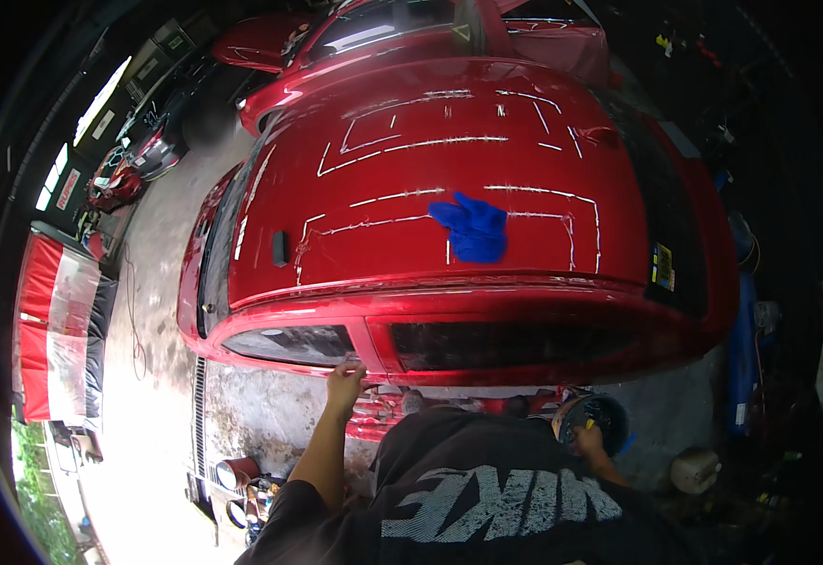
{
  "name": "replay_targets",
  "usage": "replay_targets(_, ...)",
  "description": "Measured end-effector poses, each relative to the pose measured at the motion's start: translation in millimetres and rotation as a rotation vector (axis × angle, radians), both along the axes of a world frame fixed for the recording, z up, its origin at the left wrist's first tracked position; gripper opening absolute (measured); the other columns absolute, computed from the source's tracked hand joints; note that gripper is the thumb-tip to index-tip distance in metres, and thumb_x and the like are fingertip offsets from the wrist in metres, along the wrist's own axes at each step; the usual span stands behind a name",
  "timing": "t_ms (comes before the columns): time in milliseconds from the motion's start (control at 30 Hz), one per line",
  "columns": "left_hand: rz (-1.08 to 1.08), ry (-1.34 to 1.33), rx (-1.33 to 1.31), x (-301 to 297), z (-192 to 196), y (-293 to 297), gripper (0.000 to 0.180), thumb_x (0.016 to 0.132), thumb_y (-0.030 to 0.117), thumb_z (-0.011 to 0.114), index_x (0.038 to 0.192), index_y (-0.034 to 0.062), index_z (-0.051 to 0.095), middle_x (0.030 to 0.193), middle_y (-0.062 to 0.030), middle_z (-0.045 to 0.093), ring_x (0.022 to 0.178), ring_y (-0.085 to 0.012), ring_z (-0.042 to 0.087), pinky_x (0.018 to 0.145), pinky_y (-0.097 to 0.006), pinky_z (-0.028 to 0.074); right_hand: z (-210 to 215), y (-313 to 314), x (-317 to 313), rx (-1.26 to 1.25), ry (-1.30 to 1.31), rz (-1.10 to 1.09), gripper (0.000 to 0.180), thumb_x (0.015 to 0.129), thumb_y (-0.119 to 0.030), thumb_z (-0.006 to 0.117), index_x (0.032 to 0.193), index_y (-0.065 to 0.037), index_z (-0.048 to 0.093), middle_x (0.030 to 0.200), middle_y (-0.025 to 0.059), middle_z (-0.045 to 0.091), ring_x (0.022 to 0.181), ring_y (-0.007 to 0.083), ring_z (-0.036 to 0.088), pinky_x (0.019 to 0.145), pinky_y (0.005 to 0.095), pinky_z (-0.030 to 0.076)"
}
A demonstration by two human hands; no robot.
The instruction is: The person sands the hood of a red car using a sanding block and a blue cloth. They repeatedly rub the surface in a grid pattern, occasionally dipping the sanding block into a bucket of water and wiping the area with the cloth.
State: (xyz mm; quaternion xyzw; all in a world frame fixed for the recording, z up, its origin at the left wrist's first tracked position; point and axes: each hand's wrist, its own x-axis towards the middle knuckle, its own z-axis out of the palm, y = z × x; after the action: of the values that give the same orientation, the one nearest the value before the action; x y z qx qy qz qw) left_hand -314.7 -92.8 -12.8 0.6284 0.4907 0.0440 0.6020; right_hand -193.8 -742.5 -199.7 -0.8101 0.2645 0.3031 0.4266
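Observation:
A red car (pixel 392 226) stands side-on before me, its roof reflecting broken white lines of light. My left hand (pixel 345 384) reaches to its side by the front window (pixel 289 345), fingers stretched out and holding nothing I can see. My right hand (pixel 588 439) is lowered into a dark round bucket (pixel 624 428) beside my right leg. Its fingers look closed around something small with a yellow part (pixel 589 425), too small to name. On the roof lie a crumpled blue cloth (pixel 472 229) and a small dark block (pixel 279 249).
A second red car (pixel 383 38) stands beyond, one door open. Red panels (pixel 374 405) lie at my feet. A pale jug (pixel 694 469) sits right of the bucket; a reddish can (pixel 236 472) is at lower left. A cable (pixel 132 311) trails on the floor at left.

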Motion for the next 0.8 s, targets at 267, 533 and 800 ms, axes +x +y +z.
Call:
replay_targets(267,-0.061,0.061,0.574,25.5,-13.6,196.2,0.037,0.094,0.035,0.079,0.109,0.0013,0.078,0.097,-0.0129,0.080,0.084,-0.0263,0.076,0.076,-0.040,0.059,52.3,87.1,-6.4,0.102,-0.011,-0.228,0.020,0.098,-0.018,0.067,0.114,-0.006,0.066,0.089,0.0046,0.072,0.065,0.0188,0.072,0.049,0.0306,0.050)
replay_targets(533,-0.150,0.205,0.929,120.7,-40.2,354.4,0.050,0.097,0.037,0.074,0.139,0.0121,0.065,0.130,-0.0244,0.065,0.116,-0.0484,0.066,0.100,-0.057,0.055,130.6,120.3,-119.8,-0.112,0.096,0.003,0.031,0.096,-0.016,0.069,0.125,-0.005,0.062,0.090,0.0044,0.069,0.070,0.0187,0.070,0.052,0.0318,0.049)
replay_targets(800,0.008,0.165,0.922,165.6,-45.7,377.8,0.068,0.087,0.033,0.089,0.141,0.0054,0.057,0.141,-0.0257,0.062,0.131,-0.0470,0.059,0.115,-0.056,0.045,202.4,127.3,-202.9,-0.211,0.240,-0.133,0.041,0.096,-0.005,0.070,0.133,-0.008,0.053,0.096,0.0072,0.070,0.074,0.0178,0.072,0.053,0.0302,0.048)
